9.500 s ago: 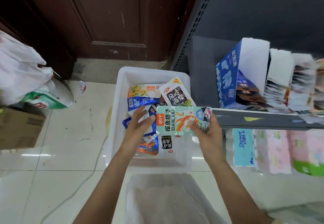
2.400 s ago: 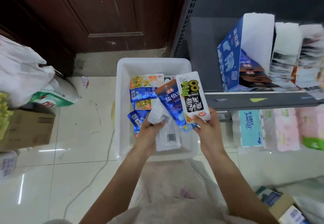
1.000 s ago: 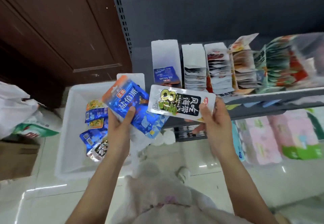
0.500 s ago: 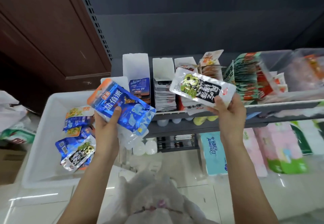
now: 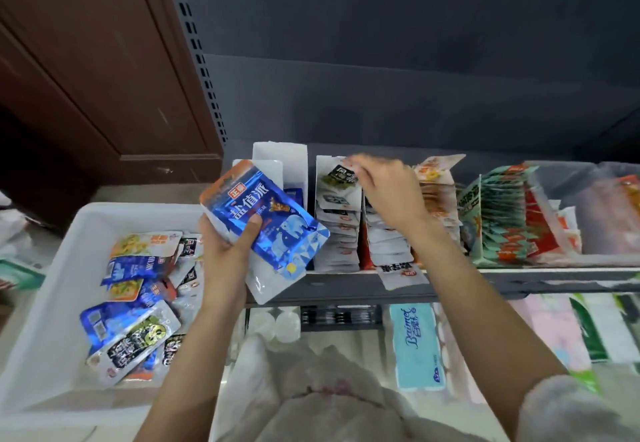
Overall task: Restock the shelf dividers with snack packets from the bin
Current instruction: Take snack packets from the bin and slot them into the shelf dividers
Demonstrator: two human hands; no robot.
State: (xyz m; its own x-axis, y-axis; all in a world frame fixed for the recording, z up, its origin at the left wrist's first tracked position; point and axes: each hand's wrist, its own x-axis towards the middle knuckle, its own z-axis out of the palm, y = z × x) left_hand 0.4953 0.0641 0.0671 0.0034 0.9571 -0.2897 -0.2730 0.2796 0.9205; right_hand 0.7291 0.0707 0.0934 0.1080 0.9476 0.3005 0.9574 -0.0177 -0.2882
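Two packets are in play: the left hand (image 5: 228, 251) grips a blue packet (image 5: 268, 220) with a white one tucked behind it, held up just in front of the shelf (image 5: 519, 280) edge, thumb across the front. The right hand (image 5: 388, 189) reaches over the dividers (image 5: 280, 157), fingertips at a black-and-white packet (image 5: 341, 178) sitting at the top of a white slot; whether it's pinching it is hard to tell from the blur. More packets lie in the white bin (image 5: 69, 234) on the left, with tissue packs (image 5: 417, 344) below the shelf.
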